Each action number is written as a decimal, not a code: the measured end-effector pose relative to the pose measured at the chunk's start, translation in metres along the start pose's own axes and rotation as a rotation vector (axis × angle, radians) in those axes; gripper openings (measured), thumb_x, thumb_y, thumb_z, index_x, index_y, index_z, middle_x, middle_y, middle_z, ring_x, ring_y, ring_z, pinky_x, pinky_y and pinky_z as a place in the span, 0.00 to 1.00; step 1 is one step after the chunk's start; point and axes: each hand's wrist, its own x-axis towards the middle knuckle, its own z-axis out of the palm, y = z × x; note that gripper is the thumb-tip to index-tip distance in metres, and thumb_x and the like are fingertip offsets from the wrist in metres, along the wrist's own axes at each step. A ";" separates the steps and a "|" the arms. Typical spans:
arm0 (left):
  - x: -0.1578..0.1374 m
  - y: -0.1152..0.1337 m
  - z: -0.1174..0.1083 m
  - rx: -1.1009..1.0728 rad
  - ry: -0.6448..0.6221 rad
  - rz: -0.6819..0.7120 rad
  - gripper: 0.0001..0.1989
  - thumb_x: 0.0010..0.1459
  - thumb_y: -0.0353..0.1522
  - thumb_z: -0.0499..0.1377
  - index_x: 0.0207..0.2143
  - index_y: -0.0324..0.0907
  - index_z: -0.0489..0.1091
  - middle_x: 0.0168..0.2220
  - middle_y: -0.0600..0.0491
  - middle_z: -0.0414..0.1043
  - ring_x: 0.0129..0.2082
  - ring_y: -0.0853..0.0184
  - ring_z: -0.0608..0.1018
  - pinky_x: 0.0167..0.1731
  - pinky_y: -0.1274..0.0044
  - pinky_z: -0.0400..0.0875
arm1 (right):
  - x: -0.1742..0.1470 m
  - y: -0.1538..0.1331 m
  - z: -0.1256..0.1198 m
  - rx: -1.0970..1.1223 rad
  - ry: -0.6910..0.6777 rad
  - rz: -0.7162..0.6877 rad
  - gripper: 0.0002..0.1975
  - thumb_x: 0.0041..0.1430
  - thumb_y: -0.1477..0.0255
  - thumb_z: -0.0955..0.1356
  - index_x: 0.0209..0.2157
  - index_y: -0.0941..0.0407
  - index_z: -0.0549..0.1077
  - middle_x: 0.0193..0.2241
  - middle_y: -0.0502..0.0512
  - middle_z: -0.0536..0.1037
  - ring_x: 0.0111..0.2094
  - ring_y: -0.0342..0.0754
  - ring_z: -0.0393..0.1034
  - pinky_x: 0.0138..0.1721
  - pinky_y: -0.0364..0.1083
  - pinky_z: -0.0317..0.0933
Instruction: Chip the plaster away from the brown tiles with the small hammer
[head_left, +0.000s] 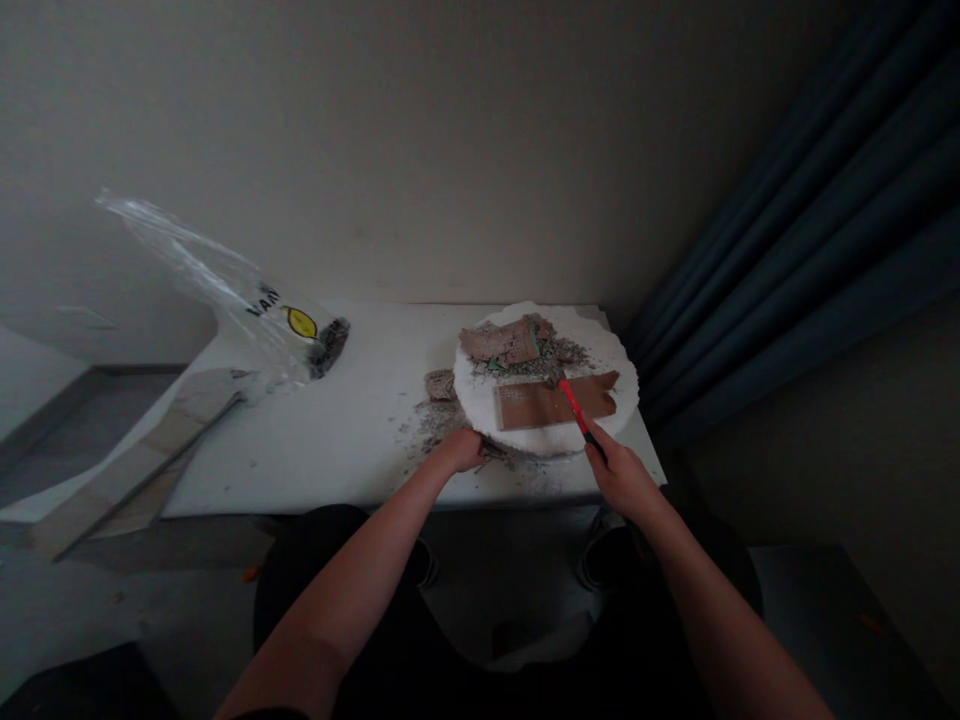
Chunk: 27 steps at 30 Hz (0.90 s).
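My right hand (pixel 621 480) is closed round the black grip of a hammer (pixel 573 405) with a red shaft. The small metal head rests over a flat brown piece (pixel 525 405), which has a jagged right end. That piece lies on a round white board (pixel 628 388) with a ragged rim. Behind it, a broken, cracked brown slab (pixel 501 343) sits among grey crumbs (pixel 566 352). At the board's lower left edge is my left hand (pixel 465 450), fingers curled in. A dark bit shows by the fingers, but what they grip is unclear.
The white-covered table (pixel 337 440) has rubble (pixel 435 425) and a small broken chunk (pixel 439 385) left of the board. A clear plastic bag (pixel 232 285) with dark debris stands farther left, near a long flat plank (pixel 142 465). A blue curtain (pixel 795 210) hangs at right.
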 end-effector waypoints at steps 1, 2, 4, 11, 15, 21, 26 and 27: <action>0.000 0.001 0.001 -0.010 -0.005 0.000 0.08 0.48 0.33 0.61 0.31 0.41 0.76 0.35 0.45 0.78 0.36 0.59 0.78 0.39 0.71 0.73 | 0.000 0.000 0.000 -0.003 -0.001 -0.001 0.30 0.66 0.68 0.58 0.68 0.53 0.53 0.32 0.58 0.79 0.33 0.57 0.74 0.37 0.49 0.62; 0.000 0.002 0.000 -0.018 -0.011 0.000 0.08 0.48 0.33 0.61 0.31 0.41 0.76 0.35 0.45 0.78 0.37 0.59 0.78 0.40 0.71 0.72 | 0.000 0.000 0.000 -0.007 -0.002 -0.002 0.30 0.66 0.68 0.58 0.69 0.53 0.53 0.32 0.58 0.80 0.33 0.57 0.74 0.36 0.49 0.62; 0.000 0.002 -0.003 -0.020 -0.017 -0.014 0.09 0.47 0.33 0.62 0.32 0.41 0.76 0.35 0.44 0.78 0.38 0.58 0.78 0.41 0.71 0.72 | 0.000 0.001 0.001 -0.017 -0.004 -0.001 0.30 0.66 0.68 0.58 0.69 0.53 0.53 0.32 0.59 0.80 0.34 0.57 0.75 0.36 0.50 0.62; -0.001 -0.044 -0.059 0.004 0.097 -0.329 0.14 0.49 0.34 0.59 0.39 0.39 0.75 0.42 0.38 0.78 0.43 0.53 0.79 0.43 0.67 0.72 | -0.001 -0.002 0.001 0.004 -0.007 -0.008 0.30 0.67 0.69 0.57 0.69 0.52 0.52 0.38 0.60 0.80 0.40 0.59 0.75 0.39 0.50 0.62; 0.010 -0.038 -0.081 -0.264 0.439 -0.334 0.12 0.53 0.31 0.56 0.41 0.41 0.73 0.40 0.46 0.79 0.41 0.61 0.79 0.44 0.72 0.71 | -0.001 -0.002 0.001 -0.001 -0.009 -0.008 0.30 0.67 0.69 0.58 0.69 0.52 0.52 0.35 0.59 0.80 0.38 0.58 0.75 0.38 0.50 0.62; 0.039 0.032 -0.057 -0.865 0.475 0.101 0.08 0.53 0.36 0.59 0.34 0.40 0.68 0.32 0.53 0.76 0.29 0.70 0.76 0.34 0.77 0.72 | -0.001 -0.001 0.000 -0.007 -0.023 0.004 0.30 0.67 0.68 0.57 0.69 0.51 0.51 0.36 0.59 0.80 0.38 0.59 0.75 0.38 0.50 0.62; 0.048 0.052 -0.048 -0.858 0.486 0.171 0.09 0.54 0.37 0.60 0.34 0.42 0.69 0.31 0.54 0.75 0.31 0.70 0.76 0.36 0.76 0.72 | -0.002 -0.002 -0.001 -0.007 -0.015 0.006 0.30 0.67 0.69 0.57 0.69 0.51 0.51 0.36 0.58 0.80 0.39 0.58 0.75 0.38 0.49 0.62; 0.049 0.053 -0.049 -0.845 0.490 0.174 0.09 0.54 0.37 0.60 0.35 0.42 0.68 0.31 0.55 0.75 0.31 0.70 0.77 0.36 0.76 0.72 | -0.002 -0.003 -0.001 -0.004 -0.013 0.005 0.30 0.67 0.69 0.57 0.69 0.51 0.51 0.36 0.58 0.80 0.38 0.58 0.76 0.38 0.49 0.62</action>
